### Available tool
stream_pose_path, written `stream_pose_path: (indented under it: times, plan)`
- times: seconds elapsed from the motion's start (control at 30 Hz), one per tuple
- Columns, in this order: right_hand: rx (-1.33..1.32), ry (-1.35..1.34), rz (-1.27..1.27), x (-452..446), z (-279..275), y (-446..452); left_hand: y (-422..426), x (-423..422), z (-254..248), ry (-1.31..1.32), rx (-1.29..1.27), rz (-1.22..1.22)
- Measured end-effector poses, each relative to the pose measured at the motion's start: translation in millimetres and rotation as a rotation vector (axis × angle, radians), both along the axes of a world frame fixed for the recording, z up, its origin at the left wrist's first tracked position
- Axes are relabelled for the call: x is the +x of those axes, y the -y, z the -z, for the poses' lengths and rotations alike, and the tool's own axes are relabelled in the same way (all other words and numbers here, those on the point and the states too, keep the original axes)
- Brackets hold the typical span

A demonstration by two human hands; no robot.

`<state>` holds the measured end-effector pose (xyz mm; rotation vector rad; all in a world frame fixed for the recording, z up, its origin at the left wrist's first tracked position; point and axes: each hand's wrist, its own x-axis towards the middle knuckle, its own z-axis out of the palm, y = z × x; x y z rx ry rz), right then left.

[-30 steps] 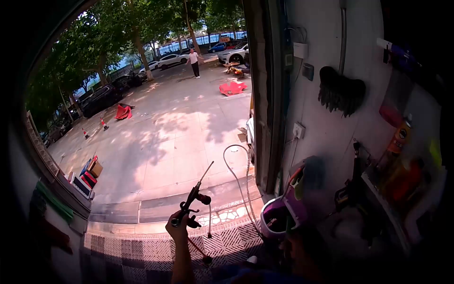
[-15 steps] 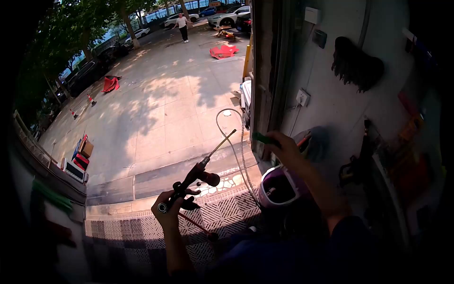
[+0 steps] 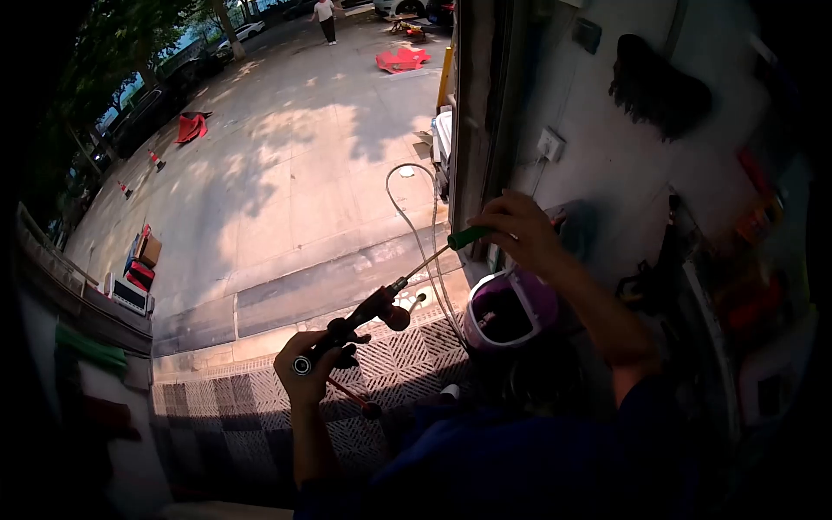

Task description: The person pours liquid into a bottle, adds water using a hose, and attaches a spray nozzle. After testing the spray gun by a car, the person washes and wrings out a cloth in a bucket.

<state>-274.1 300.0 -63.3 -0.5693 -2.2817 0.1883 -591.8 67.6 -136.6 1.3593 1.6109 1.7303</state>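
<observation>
My left hand (image 3: pixel 302 371) is wrapped round the rear of a dark spray-gun-like tool (image 3: pixel 362 314), whose thin metal rod (image 3: pixel 427 263) points up and to the right. A dark round part hangs under its body. My right hand (image 3: pixel 522 227) grips a green cylindrical piece (image 3: pixel 468 237) at the rod's far end; the two appear to touch. Whether the rod enters the green piece is too small to tell. Below my right forearm stands a purple and white bucket (image 3: pixel 544 299) with something inside.
A looped hose (image 3: pixel 390 186) rises beside the door frame (image 3: pixel 479 113). A dark brush (image 3: pixel 659 87) hangs on the right wall, above cluttered shelves. Grating (image 3: pixel 381 368) covers the floor at the threshold. Outside are a person (image 3: pixel 326 19), red pieces, cones and parked cars.
My right hand has come up from low on the right with the green piece and moved to the rod's tip. The view has tilted downward, and the tool is turned more to the right.
</observation>
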Motion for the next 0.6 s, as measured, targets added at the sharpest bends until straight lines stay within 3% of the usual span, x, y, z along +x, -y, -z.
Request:
stream_pose_path:
  times: [0.1, 0.13, 0.2, 0.33, 0.4, 0.6]
  plan:
    - [0.143, 0.089, -0.016, 0.5, -5.0, 7.0, -0.9, 5.1, -10.1, -0.063, -0.039, 0.009]
    - [0.226, 0.125, -0.033, -0.4, -7.3, 7.5, -1.6, 11.7, -17.0, 0.068, -0.064, 0.04]
    - [0.212, 0.158, -0.06, -3.9, -4.0, 11.7, -7.6, 8.5, -19.8, -0.217, 0.01, 0.072]
    - [0.161, 0.292, -0.146, -9.7, 7.0, 23.5, -15.1, 15.7, -24.1, -0.153, -0.058, 0.127]
    - [0.14, 0.328, -0.166, -9.7, 5.3, 26.0, -18.0, 15.7, -27.3, -0.372, -0.023, 0.164]
    - [0.059, 0.523, -0.123, -4.3, 1.6, 37.1, -23.6, 16.5, -24.6, -0.37, -0.012, 0.193]
